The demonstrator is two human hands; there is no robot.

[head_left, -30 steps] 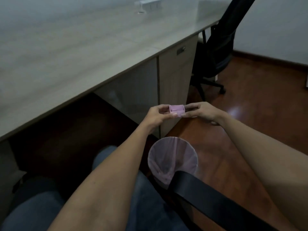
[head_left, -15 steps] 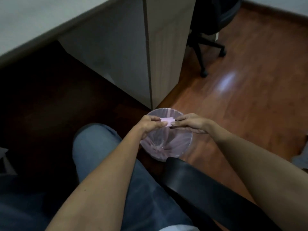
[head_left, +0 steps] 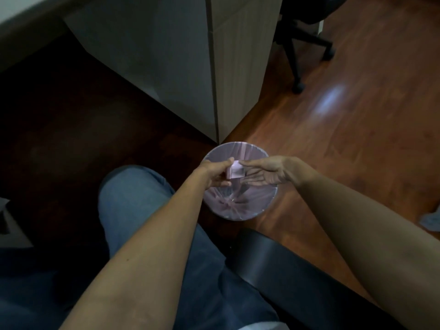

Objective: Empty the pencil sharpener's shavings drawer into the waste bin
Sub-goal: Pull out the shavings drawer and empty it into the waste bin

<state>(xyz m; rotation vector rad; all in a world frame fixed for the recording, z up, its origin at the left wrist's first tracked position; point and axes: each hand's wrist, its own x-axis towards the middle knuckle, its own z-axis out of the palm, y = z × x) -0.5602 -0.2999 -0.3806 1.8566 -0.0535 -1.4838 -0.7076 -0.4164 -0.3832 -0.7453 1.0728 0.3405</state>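
The scene is dim overall, with deep shadow under the surface (head_left: 28, 20) at left. A soft glare patch marks the floor (head_left: 333, 101) at upper right. Detail is soft and slightly blurred, and straight edges bend toward the frame borders.

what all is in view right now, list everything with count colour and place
shavings drawer: one, pale pink, tipped on its side over the bin mouth, between both hands
waste bin: one, round, lined with a translucent pinkish bag, on the floor beside the cabinet corner
desk cabinet: one, beige, upper centre
office chair: one, black, wheeled base, upper right
armrest: one, black, lower right
wooden floor: reddish brown, right side
jeans: blue, over the person's legs, lower left
left hand: one, grip closed on the drawer
right hand: one, fingers extended flat against the drawer's other side
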